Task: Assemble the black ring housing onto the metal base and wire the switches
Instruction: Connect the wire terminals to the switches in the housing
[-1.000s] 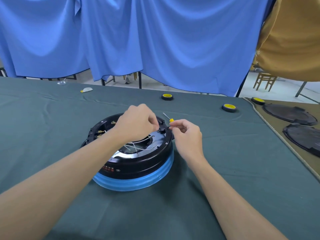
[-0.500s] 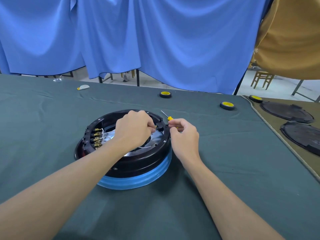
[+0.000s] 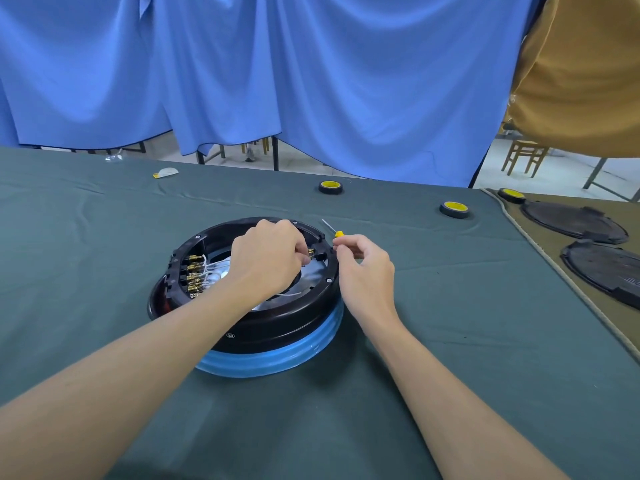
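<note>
Curtained workroom behind a cloth-covered table
Blue curtain spans the back, an ochre curtain hangs at right; beneath them, pale floor and a wooden stool.

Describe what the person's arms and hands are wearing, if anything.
Nothing is worn. The left hand and right hand are bare, with no gloves and no rings that show. The left forearm and right forearm are bare to the frame's edge: no sleeves, watch or wristband in view.
</note>
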`<state>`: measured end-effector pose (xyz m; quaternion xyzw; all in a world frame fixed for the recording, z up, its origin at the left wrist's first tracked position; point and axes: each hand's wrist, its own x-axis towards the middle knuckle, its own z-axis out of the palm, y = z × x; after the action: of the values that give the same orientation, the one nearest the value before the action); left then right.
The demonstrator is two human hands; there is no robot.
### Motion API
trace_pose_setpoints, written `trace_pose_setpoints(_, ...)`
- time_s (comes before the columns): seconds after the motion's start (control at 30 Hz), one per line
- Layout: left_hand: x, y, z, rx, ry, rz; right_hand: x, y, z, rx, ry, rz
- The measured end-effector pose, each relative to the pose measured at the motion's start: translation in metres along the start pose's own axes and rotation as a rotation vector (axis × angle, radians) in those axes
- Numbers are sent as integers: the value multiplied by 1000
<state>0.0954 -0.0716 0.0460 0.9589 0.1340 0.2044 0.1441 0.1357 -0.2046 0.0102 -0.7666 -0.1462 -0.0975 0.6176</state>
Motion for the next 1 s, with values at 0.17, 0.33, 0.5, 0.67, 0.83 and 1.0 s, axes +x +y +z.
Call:
trace_pose_setpoints(0.17,0,0,1,23,16,6,-5,-5,4,-24,-92,8)
trace_pose_setpoints(0.33,1,-1,2,19,2,-6,-5,-2,6,-45,-84,17)
trace_pose_setpoints(0.5,1,-1,3,30,9,-4,-4,-2,5,-80,-79,-3)
trace_pose_setpoints(0.67,0,-2,4,37,43,1,-5,-1,6,-117,-79,-33)
trace_pose_setpoints(0.83,0,-3,5,61,61,16,-4,0,6,-114,-74,-29)
trace_pose_setpoints(1.0,0,-3,6,37,53,9,-4,1,6,-112,-73,-28)
